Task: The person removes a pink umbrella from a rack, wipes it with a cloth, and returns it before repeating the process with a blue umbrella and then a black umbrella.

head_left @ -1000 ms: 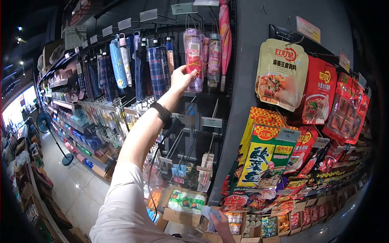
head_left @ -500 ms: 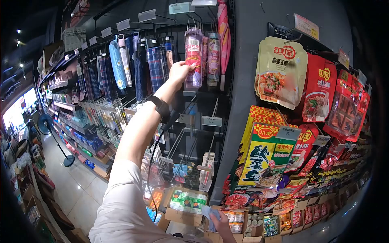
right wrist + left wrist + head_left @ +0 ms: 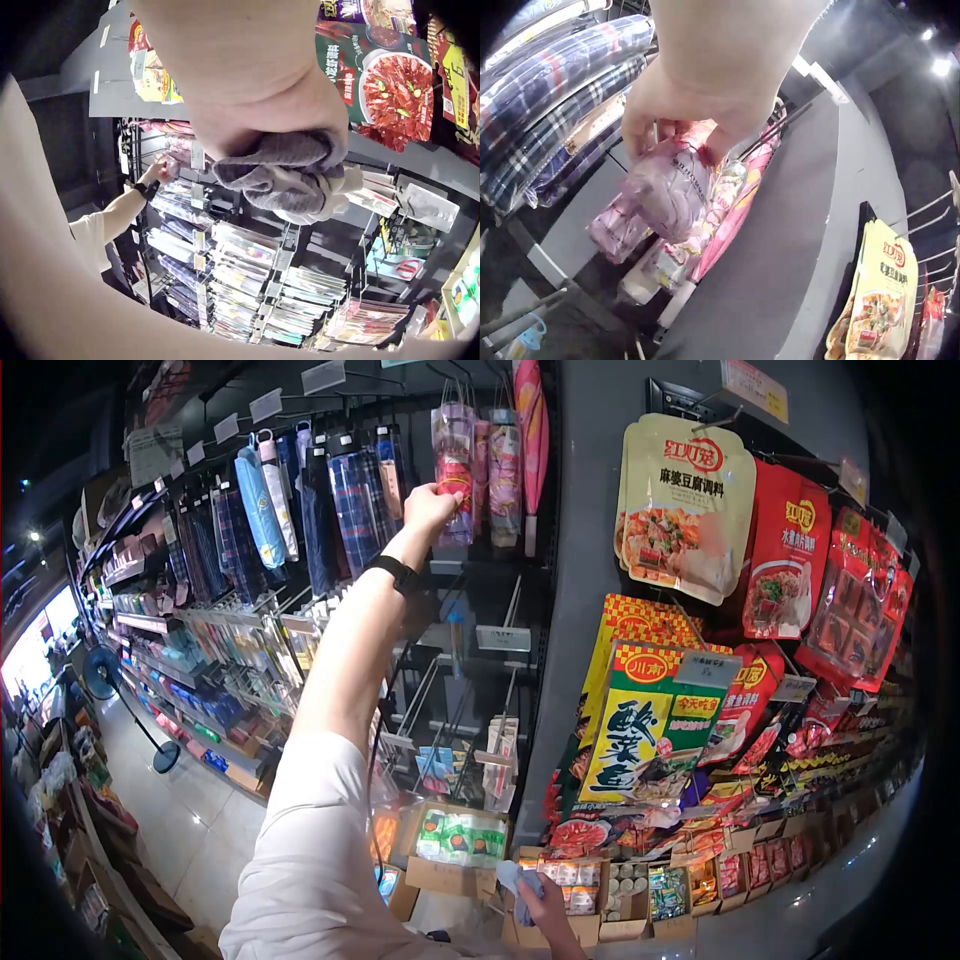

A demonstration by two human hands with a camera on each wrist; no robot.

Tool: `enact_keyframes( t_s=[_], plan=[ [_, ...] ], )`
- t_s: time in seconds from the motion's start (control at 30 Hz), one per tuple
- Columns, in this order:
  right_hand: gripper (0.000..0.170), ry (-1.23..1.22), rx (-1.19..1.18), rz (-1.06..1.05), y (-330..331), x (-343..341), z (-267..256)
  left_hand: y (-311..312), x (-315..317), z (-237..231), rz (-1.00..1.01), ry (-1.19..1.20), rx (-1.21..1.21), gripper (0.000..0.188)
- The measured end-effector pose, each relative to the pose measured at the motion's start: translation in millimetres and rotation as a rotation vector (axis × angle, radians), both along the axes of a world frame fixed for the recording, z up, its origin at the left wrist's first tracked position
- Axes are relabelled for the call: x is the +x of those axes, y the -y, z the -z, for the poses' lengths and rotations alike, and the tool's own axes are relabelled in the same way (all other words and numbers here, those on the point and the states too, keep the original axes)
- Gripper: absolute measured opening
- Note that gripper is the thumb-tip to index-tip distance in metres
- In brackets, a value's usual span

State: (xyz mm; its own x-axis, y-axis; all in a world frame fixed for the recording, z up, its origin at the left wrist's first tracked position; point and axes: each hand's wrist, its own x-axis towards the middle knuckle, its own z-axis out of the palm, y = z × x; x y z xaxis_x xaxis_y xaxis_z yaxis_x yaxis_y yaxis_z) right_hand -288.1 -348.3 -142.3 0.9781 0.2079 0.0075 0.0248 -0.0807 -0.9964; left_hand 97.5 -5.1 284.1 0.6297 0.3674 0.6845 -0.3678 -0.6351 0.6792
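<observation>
The left hand [image 3: 432, 508] reaches up to a purple and red wrapped umbrella [image 3: 453, 445] hanging on the rack and grips its middle; in the left wrist view, fingers and thumb curl round the purple umbrella [image 3: 667, 193]. Close beside it hang another floral umbrella [image 3: 504, 480] and a pink one [image 3: 530, 450]. Low in the head view, the right hand [image 3: 545, 912] holds a bunched grey cloth [image 3: 518, 882]. The right wrist view shows the same grey cloth [image 3: 289, 176] under that hand, with fingertips hidden.
Blue and plaid umbrellas [image 3: 355, 500] hang left of the held one. Seasoning packets [image 3: 685, 505] hang on the grey wall at right. Open cartons [image 3: 455, 875] stand below. A black floor fan [image 3: 102, 673] stands in the aisle at left.
The head view has shifted, so the racks and packets sit higher and further left in it. The left hand keeps its grip on the umbrella, and the right keeps the cloth.
</observation>
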Motion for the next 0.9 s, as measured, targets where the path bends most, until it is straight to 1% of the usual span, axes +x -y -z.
enact_keyframes(
  t_s=[0.07,0.1,0.13,0.17,0.2,0.27,0.33,0.37,0.4,0.47,0.5,0.57,0.6,0.67,0.7,0.73,0.8,0.83,0.9],
  plan=[
    [0.028,-0.081,0.005,0.018,0,-2,-7,4,7,17,-0.099,0.100,0.119,0.039],
    [0.026,-0.137,0.047,0.051,2,-2,6,14,-7,20,-0.177,0.133,0.138,0.042],
    [0.025,-0.146,0.030,0.047,4,-2,11,17,-10,24,-0.228,0.180,0.147,0.045],
    [0.024,-0.157,0.015,0.047,7,-2,15,18,-8,29,-0.200,0.208,0.097,0.046],
    [0.024,-0.177,0.000,0.054,8,-4,17,18,-6,34,-0.129,0.244,0.060,0.043],
    [0.022,-0.156,0.053,0.041,6,-6,18,13,4,50,-0.144,0.265,0.107,0.046],
    [0.021,-0.163,0.055,0.025,3,-7,23,25,-25,53,-0.242,0.185,0.115,0.051],
    [0.022,-0.176,0.030,0.018,1,-7,27,24,-33,56,-0.240,0.194,0.114,0.051],
    [0.022,-0.187,0.006,0.013,0,-5,29,22,-40,60,-0.254,0.234,0.090,0.048],
    [0.022,-0.151,-0.046,-0.067,-7,2,31,10,-56,60,-0.308,0.302,0.060,0.043],
    [0.022,-0.132,-0.065,-0.102,-12,4,30,1,-65,58,-0.376,0.358,0.064,0.042],
    [0.023,-0.173,-0.025,-0.131,-26,7,22,-17,-85,50,-0.477,0.455,0.053,0.041],
    [0.023,-0.191,-0.006,-0.142,-32,9,18,-28,-91,50,-0.532,0.494,0.054,0.046],
    [0.024,-0.166,-0.045,-0.147,-45,12,10,-45,-100,48,-0.628,0.517,0.001,0.057],
    [0.024,-0.154,-0.062,-0.148,-51,13,6,-55,-104,48,-0.627,0.481,-0.011,0.067],
    [0.024,-0.188,-0.039,-0.164,-57,13,6,-60,-106,48,-0.606,0.386,-0.040,0.075],
    [0.023,-0.256,0.012,-0.197,-67,12,9,-74,-111,52,-0.463,0.181,-0.088,0.080],
    [0.023,-0.250,-0.028,-0.187,-73,11,8,-86,-105,57,-0.400,0.203,-0.079,0.082],
    [0.024,-0.239,-0.101,-0.158,-89,5,7,-103,-92,65,-0.302,0.217,-0.049,0.075]
  ],
)
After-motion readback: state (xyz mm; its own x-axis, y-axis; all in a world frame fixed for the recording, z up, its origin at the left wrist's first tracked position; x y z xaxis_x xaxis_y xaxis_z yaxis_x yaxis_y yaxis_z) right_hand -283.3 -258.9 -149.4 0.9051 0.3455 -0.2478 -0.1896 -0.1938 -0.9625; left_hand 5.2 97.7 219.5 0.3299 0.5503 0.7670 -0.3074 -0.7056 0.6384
